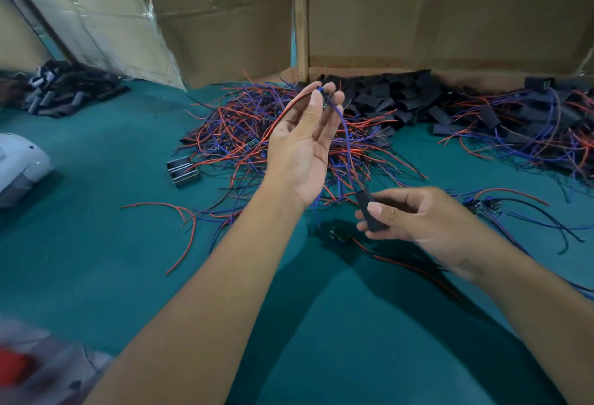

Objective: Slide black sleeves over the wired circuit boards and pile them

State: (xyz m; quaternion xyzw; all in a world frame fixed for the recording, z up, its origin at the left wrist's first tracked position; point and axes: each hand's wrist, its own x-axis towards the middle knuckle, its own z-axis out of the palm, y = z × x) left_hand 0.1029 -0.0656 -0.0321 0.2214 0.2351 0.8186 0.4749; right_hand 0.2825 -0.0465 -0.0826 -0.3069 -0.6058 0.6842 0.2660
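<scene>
Left hand [302, 147] fingers pinch wired circuit board [324, 97]; right hand [414, 214] fingers grip black sleeve [371, 211]. Risk: dangling wires miss sleeve mouth, bunch, snag.

Cardboard boxes [450, 12] behind green table [96, 260]; white plastic object [19, 169] at left edge

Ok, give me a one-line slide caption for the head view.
Left hand lifts a small wired circuit board while right hand pinches a black sleeve over the green table.
</scene>
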